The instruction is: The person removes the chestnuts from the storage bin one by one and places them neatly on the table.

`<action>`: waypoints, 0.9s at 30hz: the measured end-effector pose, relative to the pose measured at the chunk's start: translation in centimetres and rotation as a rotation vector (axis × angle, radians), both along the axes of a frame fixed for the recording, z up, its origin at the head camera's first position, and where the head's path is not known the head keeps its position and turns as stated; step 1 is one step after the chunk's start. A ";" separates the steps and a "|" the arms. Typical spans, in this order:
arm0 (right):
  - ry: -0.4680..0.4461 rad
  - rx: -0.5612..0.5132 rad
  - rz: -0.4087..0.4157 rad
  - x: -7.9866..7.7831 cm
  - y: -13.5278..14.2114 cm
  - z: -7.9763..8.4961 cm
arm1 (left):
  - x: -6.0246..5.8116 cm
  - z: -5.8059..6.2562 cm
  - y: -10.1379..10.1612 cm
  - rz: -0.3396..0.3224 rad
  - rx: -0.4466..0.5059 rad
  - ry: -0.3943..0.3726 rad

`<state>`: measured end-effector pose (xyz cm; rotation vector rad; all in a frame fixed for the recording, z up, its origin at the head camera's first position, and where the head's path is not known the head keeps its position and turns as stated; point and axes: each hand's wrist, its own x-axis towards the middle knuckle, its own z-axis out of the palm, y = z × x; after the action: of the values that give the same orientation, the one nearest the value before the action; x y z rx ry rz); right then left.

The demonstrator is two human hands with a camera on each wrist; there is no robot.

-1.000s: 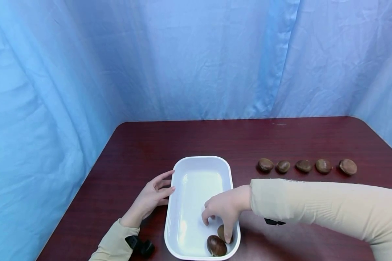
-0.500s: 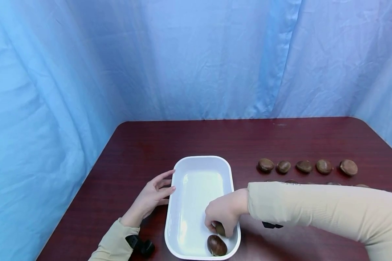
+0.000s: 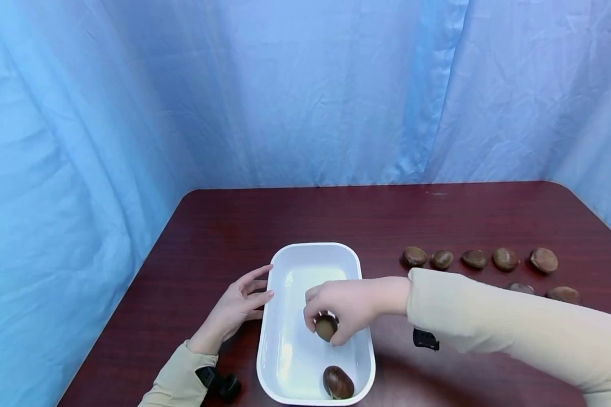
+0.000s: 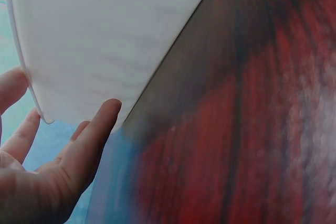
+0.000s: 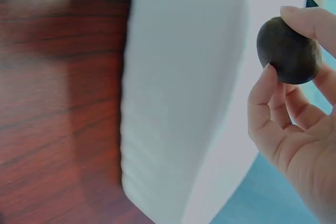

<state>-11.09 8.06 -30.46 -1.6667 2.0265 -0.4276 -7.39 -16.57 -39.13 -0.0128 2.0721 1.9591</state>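
Pinched between the fingers and thumb of my right hand [image 3: 343,305] is a brown chestnut [image 3: 326,328], raised over the white tray [image 3: 295,294]. The right wrist view shows the same chestnut [image 5: 287,51] between thumb and fingertips, level with the tray's upper edge. A second, glossy dark chestnut [image 3: 338,382] lies in the tray's near right corner. My left hand [image 3: 234,308] is at the tray's left side, fingers spread and loosely extended. In the left wrist view, the left hand's [image 4: 58,166] fingertips touch the tray's rim and outer wall.
Several chestnuts [image 3: 474,259] form a row on the dark red table [image 3: 285,217], right of the tray. Nearer, two more chestnuts [image 3: 563,294] show past the right sleeve [image 3: 489,316], which covers part of the table. Blue curtains [image 3: 310,96] hang behind and at the sides.
My right hand has closed its fingers on one of the two chestnuts in the tray's near right corner and lifted it up and away from me. The left hand and tray stay put.
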 end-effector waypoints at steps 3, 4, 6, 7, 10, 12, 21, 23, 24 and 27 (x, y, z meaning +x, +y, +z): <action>-0.077 -0.090 -0.052 -0.2 0.6 0.5 | 0.0 0.1 0.0 0.001 -0.004 0.000; -0.105 -0.122 -0.072 -0.3 0.8 0.6 | -0.1 0.1 0.0 0.001 -0.005 -0.001; -0.151 -0.192 -0.112 -0.4 1.3 0.7 | -0.1 0.1 0.0 0.004 -0.006 -0.002; -0.172 -0.231 -0.135 -0.5 1.5 0.7 | -0.1 0.1 0.0 0.004 -0.007 -0.002; -0.229 -0.341 -0.211 -0.6 2.3 0.6 | -0.1 0.2 0.0 0.004 -0.006 -0.002; -0.259 -0.403 -0.264 -0.7 2.9 0.4 | -0.1 0.2 0.0 0.004 -0.004 -0.002; -0.282 -0.509 -0.467 -0.7 6.4 -0.6 | -0.2 0.2 0.0 0.000 -0.002 -0.004; -0.259 -0.518 -0.486 -0.7 7.4 -0.8 | -0.1 0.1 0.0 0.001 -0.003 -0.005; -0.223 -0.520 -0.494 -0.6 7.9 -0.9 | -0.1 0.1 0.0 0.001 -0.005 -0.006; -0.109 -0.527 -0.520 -0.7 9.8 -1.2 | 0.0 0.1 0.1 0.002 -0.016 -0.007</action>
<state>-11.75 17.83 -31.66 -1.3028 2.3847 -1.2942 -7.35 -16.52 -39.06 -0.0250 2.0845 1.9405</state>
